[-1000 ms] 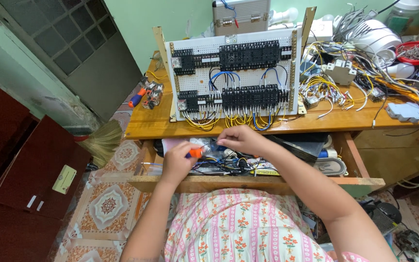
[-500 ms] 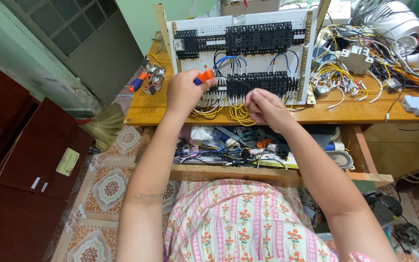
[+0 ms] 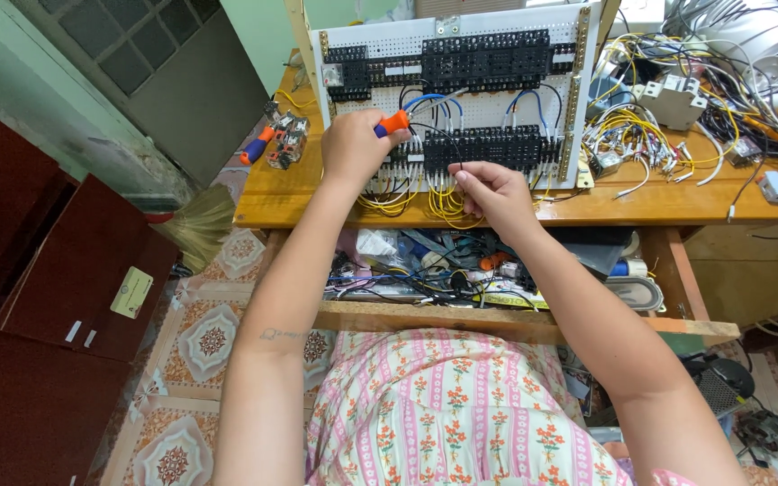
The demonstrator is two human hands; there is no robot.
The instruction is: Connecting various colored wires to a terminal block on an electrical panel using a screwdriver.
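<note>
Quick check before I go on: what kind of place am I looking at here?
Probably a home electrical workshop. A perforated wiring panel with rows of black terminal blocks stands on a wooden desk, loose wires lie beside it, and the open drawer is crammed with tools. The patterned tile floor suggests a house.

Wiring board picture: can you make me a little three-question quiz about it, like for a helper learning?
1. True or false: the left hand holds an orange-handled screwdriver.
2. What does the right hand pinch: A a black wire, B a spoon, C a book?
3. What hangs open under the wooden table?

Key: 1 true. 2 A. 3 A drawer full of tools and wires.
</note>
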